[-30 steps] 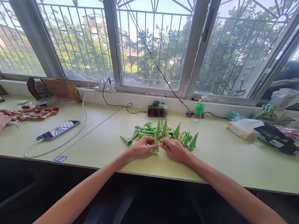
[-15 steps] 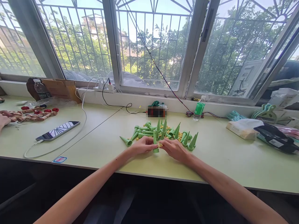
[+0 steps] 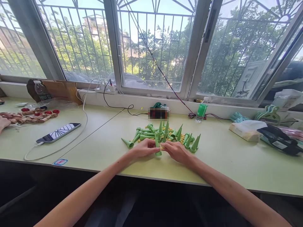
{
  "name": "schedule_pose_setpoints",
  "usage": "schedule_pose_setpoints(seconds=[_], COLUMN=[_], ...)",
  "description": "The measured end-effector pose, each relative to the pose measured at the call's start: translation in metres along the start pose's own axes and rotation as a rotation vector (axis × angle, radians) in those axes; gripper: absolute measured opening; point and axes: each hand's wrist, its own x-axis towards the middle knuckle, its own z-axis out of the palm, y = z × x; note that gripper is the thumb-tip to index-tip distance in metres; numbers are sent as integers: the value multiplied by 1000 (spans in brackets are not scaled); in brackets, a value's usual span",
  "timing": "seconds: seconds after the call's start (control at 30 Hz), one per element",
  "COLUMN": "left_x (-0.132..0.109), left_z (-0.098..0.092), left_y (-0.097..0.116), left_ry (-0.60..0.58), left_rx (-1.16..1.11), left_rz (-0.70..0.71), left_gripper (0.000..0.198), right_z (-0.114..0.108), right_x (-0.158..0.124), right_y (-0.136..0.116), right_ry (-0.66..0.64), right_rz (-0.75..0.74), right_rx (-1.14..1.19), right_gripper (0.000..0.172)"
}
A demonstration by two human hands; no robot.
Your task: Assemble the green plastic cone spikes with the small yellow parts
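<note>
Near the table's front edge, my left hand is closed on a green plastic spike, its point up and its wide collar at the bottom. My right hand pinches a small yellow piece against the spike's side; the fingers hide most of that piece. Just beyond my hands lies a pile of similar green spikes, some upright and some on their sides. Small yellow pieces are scattered among them. One loose spike lies at the left of the pile.
A phone on a white cable lies to the left. At the far left, another person's hand is beside wooden pieces. Along the back stands a water bottle; a tissue pack and black bag lie right.
The green spike's collar has tilted slightly to the right between my fingers. Both hands have stayed in nearly the same place.
</note>
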Motion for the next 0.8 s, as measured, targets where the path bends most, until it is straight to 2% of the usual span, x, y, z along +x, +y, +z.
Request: schedule_pose_setpoints(seconds=[0.23,0.37,0.47,0.6,0.8], left_x=[1,3,3,2,1], left_z=[-2,-3,-2,-1,-2], left_y=[-6,-11,-11,-5,0], left_ry=[39,57,69,72,105], left_rx=[103,148,145,103,-53], left_rz=[62,127,124,85,2], left_gripper=[43,42,43,45,46], right_z=[-1,2,2,1,0], right_x=[-1,-3,-3,-1,1], right_y=[-2,0,1,-1,-4], right_ry=[-95,-121,-128,-100,-11], right_rz=[63,85,100,135,168], right_rx=[38,35,52,109,177], right_gripper=[30,30,29,28,15])
